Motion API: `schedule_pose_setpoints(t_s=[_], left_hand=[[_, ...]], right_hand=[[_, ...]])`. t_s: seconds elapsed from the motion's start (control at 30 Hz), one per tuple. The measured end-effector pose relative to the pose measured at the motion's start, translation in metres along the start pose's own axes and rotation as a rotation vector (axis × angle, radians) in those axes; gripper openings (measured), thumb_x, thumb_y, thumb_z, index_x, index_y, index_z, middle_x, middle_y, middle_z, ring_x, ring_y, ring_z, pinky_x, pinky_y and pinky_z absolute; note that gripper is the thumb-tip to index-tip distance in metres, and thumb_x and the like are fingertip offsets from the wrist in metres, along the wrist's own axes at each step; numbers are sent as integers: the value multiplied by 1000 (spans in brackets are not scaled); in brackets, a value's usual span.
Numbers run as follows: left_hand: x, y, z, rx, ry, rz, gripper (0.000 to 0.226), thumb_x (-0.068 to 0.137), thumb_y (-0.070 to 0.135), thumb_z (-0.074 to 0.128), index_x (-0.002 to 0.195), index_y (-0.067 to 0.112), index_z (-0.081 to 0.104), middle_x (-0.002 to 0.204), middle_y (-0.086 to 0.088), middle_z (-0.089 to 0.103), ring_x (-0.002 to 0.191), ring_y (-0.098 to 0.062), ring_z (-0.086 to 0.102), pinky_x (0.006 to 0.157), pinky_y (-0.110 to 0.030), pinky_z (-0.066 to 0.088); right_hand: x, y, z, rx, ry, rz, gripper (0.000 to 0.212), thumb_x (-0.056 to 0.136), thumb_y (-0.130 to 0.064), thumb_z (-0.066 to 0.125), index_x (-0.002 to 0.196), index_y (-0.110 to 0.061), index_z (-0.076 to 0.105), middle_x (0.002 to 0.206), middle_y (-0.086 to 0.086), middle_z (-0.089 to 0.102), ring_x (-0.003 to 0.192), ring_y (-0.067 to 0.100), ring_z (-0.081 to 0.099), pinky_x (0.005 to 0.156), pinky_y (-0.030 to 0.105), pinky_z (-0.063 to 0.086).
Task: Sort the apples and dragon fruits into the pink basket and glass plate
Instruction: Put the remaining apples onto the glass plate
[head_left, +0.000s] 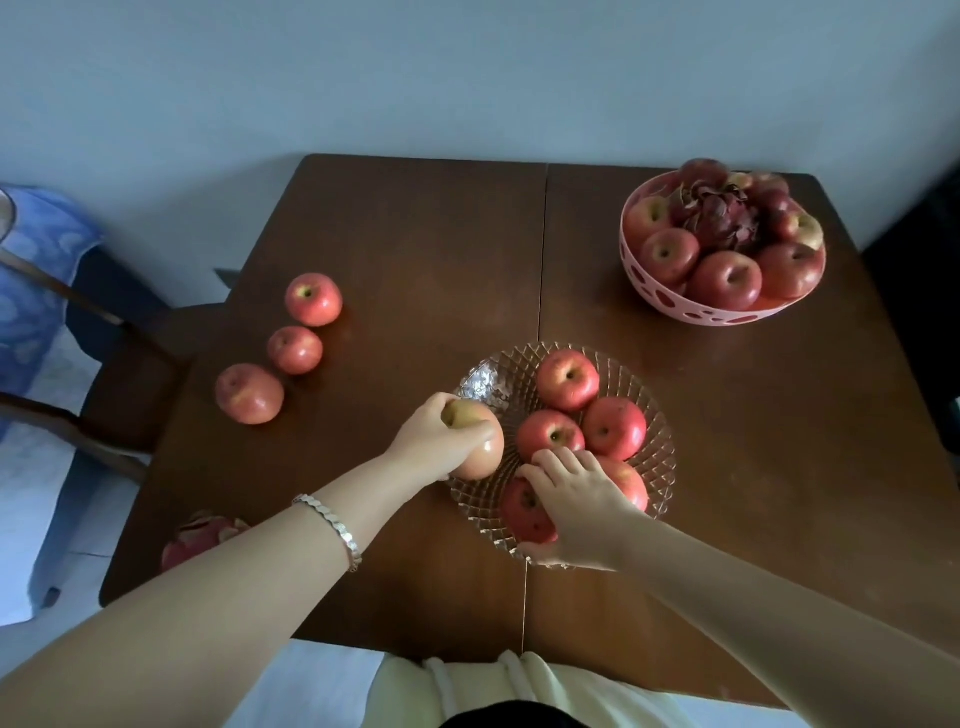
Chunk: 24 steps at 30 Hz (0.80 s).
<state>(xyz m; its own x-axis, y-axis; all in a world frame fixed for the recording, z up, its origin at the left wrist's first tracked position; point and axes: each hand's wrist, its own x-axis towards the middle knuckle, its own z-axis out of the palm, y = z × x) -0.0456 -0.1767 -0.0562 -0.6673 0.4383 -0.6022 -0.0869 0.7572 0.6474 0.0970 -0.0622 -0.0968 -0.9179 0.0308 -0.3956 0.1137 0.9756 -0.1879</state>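
plate (485, 382) being filled | rim apple (483, 454) being gripped by left hand (436, 441), near apple (522, 512) by right hand (579, 501) | basket (670, 304) being left mixed | loose apples (295, 349), dragon fruit (200, 535) being left unsorted

Wears silver bracelet (332, 525) (left wrist), pale yellow top (467, 691).

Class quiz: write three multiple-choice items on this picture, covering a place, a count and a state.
1. Where on the table is the pink basket? A far right corner; B near left corner; C centre.
2. How many apples lie loose at the left? A one; B three; C six.
3. What does the left hand do? A lies flat; B grips an apple; C lifts the basket.
Answers: 1A, it stands far right; 2B, three lie apart from the glass plate; 3B, fingers curl round it.
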Motion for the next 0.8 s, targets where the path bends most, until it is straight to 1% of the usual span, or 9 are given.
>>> schedule_pose_setpoints(t_s=[0.07, 0.2, 0.27, 0.33, 0.4, 0.47, 0.53, 0.67, 0.8], left_hand=[[0, -1, 1, -11, 0, -20, 44, 85, 30, 60, 126, 25, 45, 115, 1, 47, 101, -24, 53, 74, -32, 57], [2, -3, 2, -19, 2, -41, 43, 85, 29, 59, 126, 25, 46, 114, 0, 46, 100, -24, 52, 74, -32, 56], [2, -4, 1, 53, -10, -9, 46, 85, 30, 60, 128, 25, 45, 116, 0, 48, 99, -22, 52, 76, -32, 54], [1, -6, 0, 339, -40, 126, 59, 80, 35, 64, 134, 29, 40, 124, -1, 49, 103, -22, 52, 85, -35, 51], [0, -8, 2, 713, -71, 330, 75, 75, 41, 69, 140, 31, 32, 132, -3, 47, 111, -26, 53, 88, -37, 48], [1, -9, 9, 970, -75, 473, 84, 74, 43, 70, 143, 29, 25, 136, -4, 45, 115, -30, 51, 87, -39, 46], [4, -9, 15, 1079, -32, 520, 80, 74, 43, 70, 140, 26, 28, 135, -4, 45, 113, -33, 50, 85, -38, 44], [8, -8, 28, 1091, 17, 408, 70, 78, 45, 67, 137, 27, 33, 134, -6, 42, 113, -34, 45, 82, -36, 41], [17, -3, 30, 955, -135, 387, 69, 73, 36, 70, 133, 31, 37, 132, -1, 45, 119, -32, 43, 86, -39, 46]], right_hand=[[1, 2, 1, 15, 23, -23, 82, 73, -59, 58, 137, -11, 39, 134, 6, 44, 124, 27, 41, 109, 42, 29], [-5, 3, 9, 54, 11, 16, 81, 65, -62, 63, 128, -12, 52, 122, 5, 59, 111, 28, 58, 96, 41, 46], [-5, 2, 12, 30, 54, -10, 81, 70, -62, 60, 133, -12, 48, 128, 5, 56, 118, 29, 54, 99, 42, 43], [-4, 1, 10, 52, 73, -5, 81, 80, -58, 54, 143, -14, 30, 145, 5, 37, 132, 29, 36, 110, 42, 30], [-3, 2, 9, 82, 63, 17, 82, 83, -56, 51, 146, -16, 20, 150, 5, 22, 136, 27, 24, 113, 39, 20], [0, 2, 6, 92, 43, 30, 83, 82, -56, 53, 146, -14, 19, 147, 5, 22, 135, 26, 23, 114, 38, 20], [0, 3, 5, 106, 40, 32, 84, 80, -57, 55, 144, -14, 23, 144, 4, 26, 133, 26, 26, 113, 37, 21], [1, 5, 4, 110, 38, 28, 81, 78, -57, 58, 141, -13, 30, 140, 4, 31, 130, 26, 29, 111, 37, 25], [-2, 5, 5, 145, 61, 29, 82, 76, -55, 61, 140, -13, 32, 140, 4, 32, 129, 26, 30, 110, 37, 26]])
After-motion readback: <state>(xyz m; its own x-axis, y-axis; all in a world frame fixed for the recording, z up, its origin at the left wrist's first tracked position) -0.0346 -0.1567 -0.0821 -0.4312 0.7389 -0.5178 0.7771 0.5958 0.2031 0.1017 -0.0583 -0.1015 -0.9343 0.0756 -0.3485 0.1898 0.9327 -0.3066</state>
